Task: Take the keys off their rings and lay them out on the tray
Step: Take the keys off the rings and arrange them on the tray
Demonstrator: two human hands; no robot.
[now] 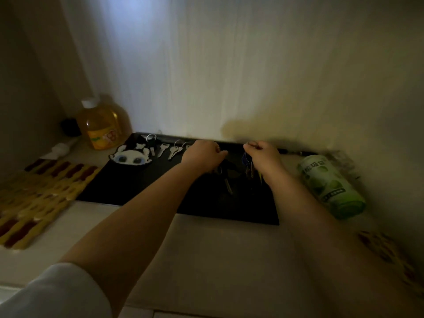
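keys (250,167) hung in a bunch from my right hand (261,152), whose thumb and fingertips pinched the top of the bunch, at its ring as far as i could judge, holding it above the right half of the black tray (142,191). my left hand (203,153) reached over the middle of the tray with fingers curled; it was too dim to tell whether they held a key or nothing. two loose keys (167,151) already lay in a row near the tray's far edge, with a ring (178,143) just beside them, and another ring (151,137) sat by the pixel-face charm (132,154) at the left end. a darker bunch (226,177) lay on the tray between my hands.

my worry was the light. the tray was black and the scene murky, so a key slipping off the ring could drop onto the dark bunch below and get lost among keys not yet freed. the hanging bunch could also swing and knock the laid row crooked. the green can (330,187) lay on its side just off the tray's right edge, close to my right forearm, and a careless elbow could roll it.
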